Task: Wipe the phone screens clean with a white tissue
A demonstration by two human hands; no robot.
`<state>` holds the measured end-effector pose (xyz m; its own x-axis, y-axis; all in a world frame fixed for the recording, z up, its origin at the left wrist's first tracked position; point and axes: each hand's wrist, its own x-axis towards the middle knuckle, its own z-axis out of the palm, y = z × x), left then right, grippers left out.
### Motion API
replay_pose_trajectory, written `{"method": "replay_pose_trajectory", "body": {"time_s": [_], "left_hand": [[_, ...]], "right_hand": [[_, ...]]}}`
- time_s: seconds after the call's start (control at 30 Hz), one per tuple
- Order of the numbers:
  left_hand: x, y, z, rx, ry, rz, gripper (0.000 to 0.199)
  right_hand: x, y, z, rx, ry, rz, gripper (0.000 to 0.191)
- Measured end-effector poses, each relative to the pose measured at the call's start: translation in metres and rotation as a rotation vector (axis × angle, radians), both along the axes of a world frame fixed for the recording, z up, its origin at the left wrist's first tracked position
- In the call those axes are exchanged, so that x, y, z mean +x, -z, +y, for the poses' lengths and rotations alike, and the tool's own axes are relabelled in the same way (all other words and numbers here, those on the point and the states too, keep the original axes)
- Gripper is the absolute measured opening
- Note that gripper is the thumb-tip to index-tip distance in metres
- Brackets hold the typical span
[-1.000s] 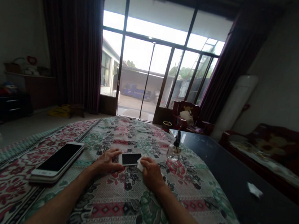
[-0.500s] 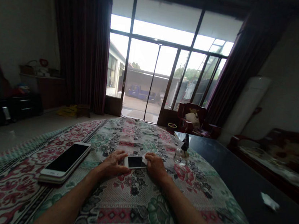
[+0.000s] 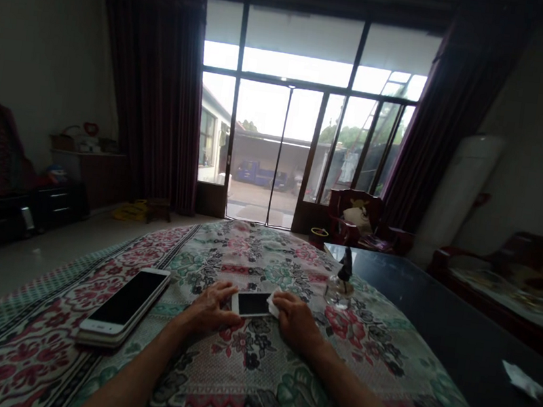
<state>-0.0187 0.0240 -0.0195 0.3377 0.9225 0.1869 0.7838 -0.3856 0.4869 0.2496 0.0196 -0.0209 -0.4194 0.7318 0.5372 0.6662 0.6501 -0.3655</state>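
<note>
A small white smartphone (image 3: pixel 253 303) with a dark screen lies flat on the flowered tablecloth (image 3: pixel 212 361). My left hand (image 3: pixel 212 305) grips its left end, with the thumb along the near edge and the fingers at the far edge. Closed around a crumpled white tissue (image 3: pixel 274 303), my right hand (image 3: pixel 295 319) presses at the phone's right end. Further left, a larger white smartphone (image 3: pixel 128 301) rests on top of another flat, pale device, screen up and dark. Beyond my right hand stands a clear spray bottle (image 3: pixel 339 291) with a black nozzle.
On the right, a dark glossy tabletop (image 3: pixel 415 320) adjoins the cloth, with another crumpled tissue (image 3: pixel 523 380) on it. A wooden armchair (image 3: pixel 356 217) stands near the glass doors (image 3: pixel 267 157), and a wooden sofa (image 3: pixel 511 266) is at far right.
The whole view has shifted slightly, so things sit lower and further right. My right hand has moved a little rightward on the phone, and more of the tissue shows. The left hand keeps its hold.
</note>
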Motion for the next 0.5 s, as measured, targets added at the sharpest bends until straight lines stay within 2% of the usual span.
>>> {"method": "replay_pose_trajectory", "body": {"time_s": [0.17, 0.37, 0.5], "left_hand": [[-0.002, 0.002, 0.001, -0.016, -0.007, -0.004, 0.076], [-0.002, -0.001, 0.0, 0.009, 0.026, -0.035, 0.072], [-0.002, -0.001, 0.0, 0.031, 0.049, -0.046, 0.069]], "right_hand": [[-0.002, -0.007, -0.008, 0.002, 0.018, 0.028, 0.031], [-0.003, -0.022, -0.024, -0.038, 0.089, -0.075, 0.024], [-0.004, -0.022, -0.025, -0.027, 0.097, -0.077, 0.023]]}}
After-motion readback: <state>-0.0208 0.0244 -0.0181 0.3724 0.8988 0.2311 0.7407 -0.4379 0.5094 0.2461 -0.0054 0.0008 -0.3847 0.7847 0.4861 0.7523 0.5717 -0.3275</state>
